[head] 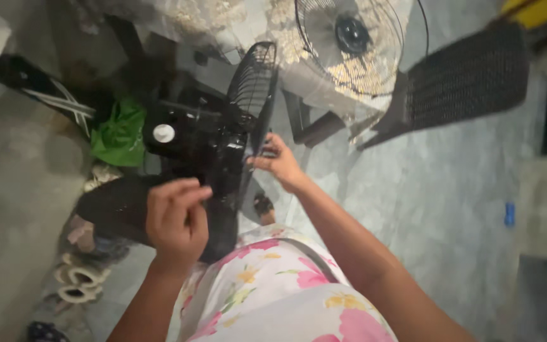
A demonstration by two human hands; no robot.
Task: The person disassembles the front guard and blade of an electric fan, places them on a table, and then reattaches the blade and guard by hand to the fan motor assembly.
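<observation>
Grey concrete floor, dim light, clutter all round. Far left of the hands: a dark racket-like thing (39, 85), a green plastic bag (120, 132), pale sandals (78, 284) low by the left wrist. Left hand (175, 218) is curled narrow, fingertips pinched together at the rear of the black fan motor housing (188, 136); whether it grips anything small I cannot tell. The housing, with its white knob (164, 133), sits just above that hand. Between the hands stands the black wire rear grille (252, 88), edge-on and upright. Right hand (280, 161) has fingers closed on the grille's lower rim. Judgement: the grille is light, springy thin wire that bends easily, so hold it by the rim; the motor body is the heavy, rigid part, best steadied by the housing. Up right of the right hand: a loose front fan guard (349, 44), then a dark woven chair (466, 76).
</observation>
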